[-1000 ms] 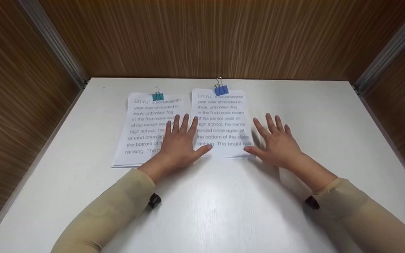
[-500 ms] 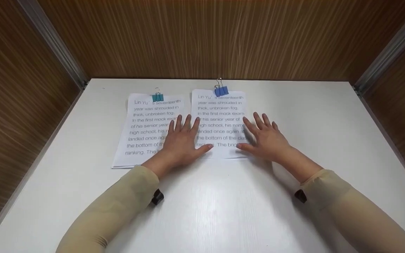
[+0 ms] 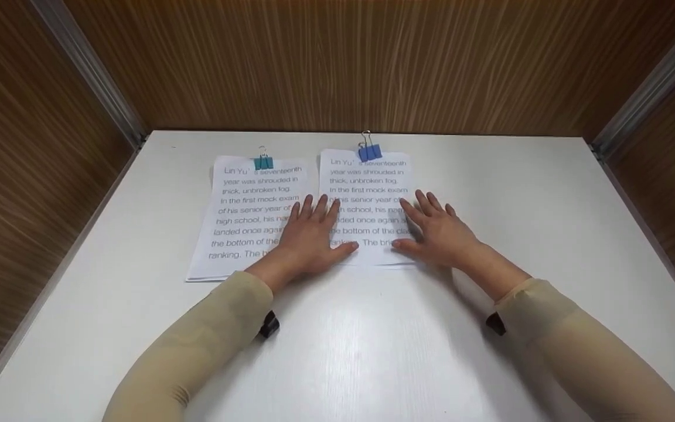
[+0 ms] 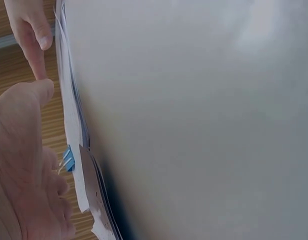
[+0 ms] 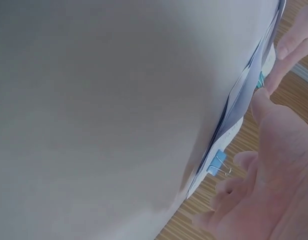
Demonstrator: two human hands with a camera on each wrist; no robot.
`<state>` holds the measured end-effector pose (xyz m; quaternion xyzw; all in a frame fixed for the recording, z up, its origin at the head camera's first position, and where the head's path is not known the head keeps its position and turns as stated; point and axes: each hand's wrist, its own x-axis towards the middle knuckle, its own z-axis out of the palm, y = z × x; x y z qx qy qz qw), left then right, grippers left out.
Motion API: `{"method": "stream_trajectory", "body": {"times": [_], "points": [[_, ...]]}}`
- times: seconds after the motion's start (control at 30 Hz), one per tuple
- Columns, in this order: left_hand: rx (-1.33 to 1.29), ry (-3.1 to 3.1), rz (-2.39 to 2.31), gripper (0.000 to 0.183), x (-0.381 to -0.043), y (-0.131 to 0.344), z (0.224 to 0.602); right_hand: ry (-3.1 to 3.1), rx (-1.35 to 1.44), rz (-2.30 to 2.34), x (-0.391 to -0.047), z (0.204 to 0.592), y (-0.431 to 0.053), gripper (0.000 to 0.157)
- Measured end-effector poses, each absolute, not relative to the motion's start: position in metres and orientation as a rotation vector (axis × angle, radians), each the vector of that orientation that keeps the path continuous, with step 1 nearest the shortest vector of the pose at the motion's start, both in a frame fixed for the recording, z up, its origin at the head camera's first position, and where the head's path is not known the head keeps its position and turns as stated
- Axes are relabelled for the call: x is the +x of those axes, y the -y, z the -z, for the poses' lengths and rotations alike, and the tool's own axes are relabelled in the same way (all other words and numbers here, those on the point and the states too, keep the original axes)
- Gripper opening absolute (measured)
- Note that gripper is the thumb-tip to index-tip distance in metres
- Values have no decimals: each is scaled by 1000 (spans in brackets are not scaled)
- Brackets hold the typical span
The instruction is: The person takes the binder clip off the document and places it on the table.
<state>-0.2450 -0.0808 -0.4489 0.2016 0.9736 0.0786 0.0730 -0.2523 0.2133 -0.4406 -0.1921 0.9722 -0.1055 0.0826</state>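
Two stacks of printed paper lie side by side on a white table. The left paper stack (image 3: 244,225) has a teal binder clip (image 3: 263,162) at its top edge, the right paper stack (image 3: 367,176) a blue binder clip (image 3: 370,153). My left hand (image 3: 309,239), fingers spread, is over the gap between the stacks and covers the inner edges of both. Over the lower right edge of the right stack is my right hand (image 3: 440,234), also with fingers extended. Both wrist views show a gap between palm and paper; neither hand grips anything.
The white table (image 3: 519,193) extends around the stacks. A brown wood-grain panel (image 3: 361,64) stands behind it, with similar panels at both sides. Long sleeves (image 3: 197,346) cover the forearms, and a dark device (image 3: 269,324) sits under the left wrist.
My right hand has moved left, from beside the right stack to over its edge. My left hand has shifted slightly right. The stacks and clips look unmoved.
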Motion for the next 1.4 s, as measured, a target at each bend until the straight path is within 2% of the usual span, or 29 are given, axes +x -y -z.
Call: {"method": "stream_trajectory", "body": {"times": [0.8,1.4], "points": [[613,-2798,-210,103,-255,77,448,-2774,-567,320,-261,448,-212,93],[699,-2792,-149,104,-232,61,442,-2773,-564,349,-236,444,-227,94]]}}
